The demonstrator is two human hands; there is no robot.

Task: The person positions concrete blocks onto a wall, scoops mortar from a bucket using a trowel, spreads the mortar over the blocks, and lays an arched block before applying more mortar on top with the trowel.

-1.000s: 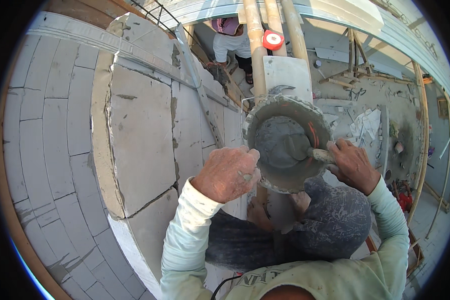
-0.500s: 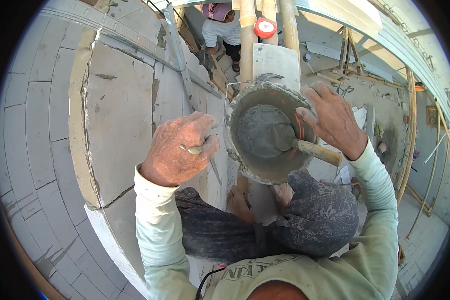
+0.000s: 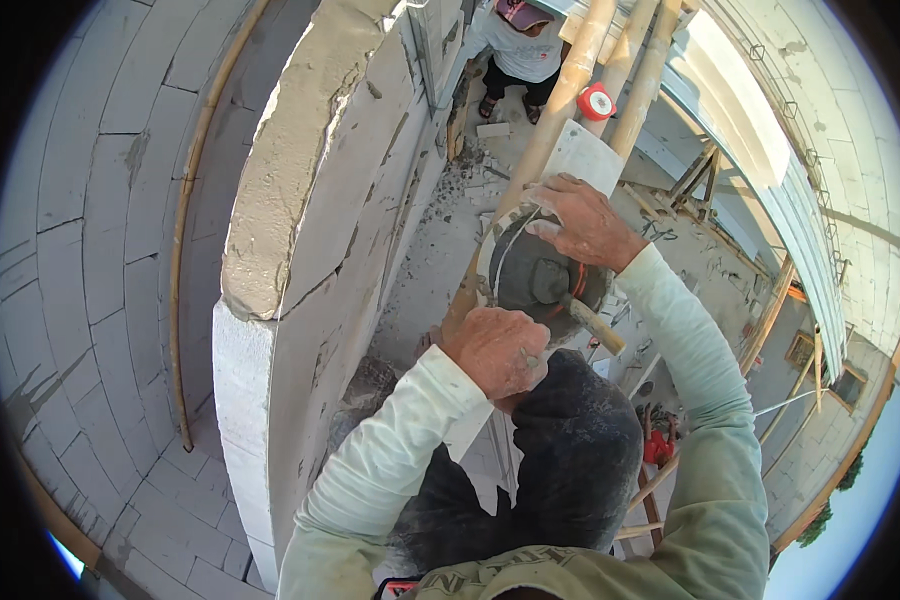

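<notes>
The grey bucket (image 3: 515, 270) holds wet mortar and a trowel with a wooden handle (image 3: 598, 328), resting among bamboo poles and a pale board (image 3: 580, 150). My right hand (image 3: 580, 222) grips the bucket's far rim, by a thin white bail. My left hand (image 3: 495, 350) is closed at the bucket's near left side; what its fingers hold is hidden. My dark-trousered legs are below. Just left of the bucket rises a block wall (image 3: 340, 210) with fresh mortar (image 3: 305, 160) along its top edge.
A person (image 3: 515, 45) in a white top stands below at the far end. A red tape measure (image 3: 597, 100) lies on the poles. What looks like someone in red (image 3: 658, 440) is lower right. Bamboo props (image 3: 760, 320), a metal channel (image 3: 800, 250) and a debris-strewn floor (image 3: 430, 245) surround the planks.
The view has swung, bringing the wall's mortared top upright at left. My right hand has moved from the trowel handle to the far rim. My left hand now sits at the bucket's near side.
</notes>
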